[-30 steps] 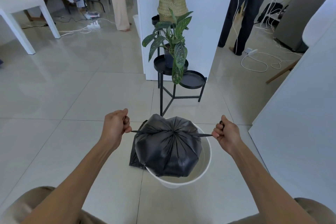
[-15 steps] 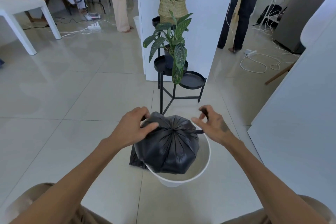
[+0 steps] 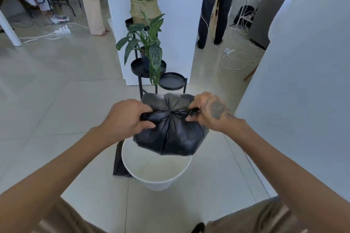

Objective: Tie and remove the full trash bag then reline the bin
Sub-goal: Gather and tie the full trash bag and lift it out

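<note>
The full black trash bag (image 3: 168, 128) is gathered shut at its top, its pleats running to a central knot point, and it hangs between the two hands above the white bin (image 3: 157, 176) — its lower bulk overlaps the far part of the rim, while the near part of the bin's interior shows bare and pale. Whether the bag's underside touches the rim cannot be told.

The left hand (image 3: 126, 119) is closed on the bag's left shoulder, thumb and fingers pinching a fold of plastic just left of the gathers. The right hand (image 3: 208, 111), tattooed on its back, is closed on the right side, fingertips pinching a drawstring end and plastic just beside the gathers. The two hands sit level with each other, the bag's neck directly between them.

A second piece of black plastic (image 3: 120, 162) lies on the tiled floor (image 3: 56, 100), touching the bin's left side. Beyond the bag stands a black plant stand (image 3: 161, 81) with leafy plants — near the bag, but apart from it.
</note>
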Available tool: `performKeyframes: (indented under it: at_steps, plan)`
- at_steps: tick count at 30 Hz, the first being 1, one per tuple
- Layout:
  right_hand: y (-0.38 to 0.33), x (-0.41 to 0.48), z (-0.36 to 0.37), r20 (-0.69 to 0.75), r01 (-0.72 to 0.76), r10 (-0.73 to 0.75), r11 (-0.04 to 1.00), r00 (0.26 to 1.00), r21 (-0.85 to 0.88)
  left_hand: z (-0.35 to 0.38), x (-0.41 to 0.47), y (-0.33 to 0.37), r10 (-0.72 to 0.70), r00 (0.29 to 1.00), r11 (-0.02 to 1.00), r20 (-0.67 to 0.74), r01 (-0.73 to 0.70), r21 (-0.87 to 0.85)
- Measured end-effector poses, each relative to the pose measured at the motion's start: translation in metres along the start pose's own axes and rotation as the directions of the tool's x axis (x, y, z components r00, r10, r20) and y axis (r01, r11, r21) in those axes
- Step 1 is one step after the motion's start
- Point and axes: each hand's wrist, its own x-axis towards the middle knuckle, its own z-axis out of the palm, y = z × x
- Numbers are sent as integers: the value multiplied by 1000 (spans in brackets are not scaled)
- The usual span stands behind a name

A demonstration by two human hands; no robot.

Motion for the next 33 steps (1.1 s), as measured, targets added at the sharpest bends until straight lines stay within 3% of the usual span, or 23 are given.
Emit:
performKeyframes:
  at_steps: [2,5,14,21,28,33]
  plan:
    - [23,-22,-25,-86,-26,27,1000,996,17,0,15,31,51,997,996,-49,-54,-67]
    - [60,-66,-37,-75,-154,152,988,986,-28,28,39,87,86,996,987,-19,-88,-135]
    - [160,-155,80,173,-485,491,871,854,-78,180,53,190,153,914,985,375,-112,-129]
    - [184,-167,176,370,-529,514,846,774,-70,262,40,187,77,757,985,649,45,-169]
    - [187,-165,205,512,-548,485,836,709,-31,288,27,180,97,711,936,696,173,-307]
    - [188,-159,190,483,-575,502,818,717,4,272,28,184,90,800,928,594,148,-341]
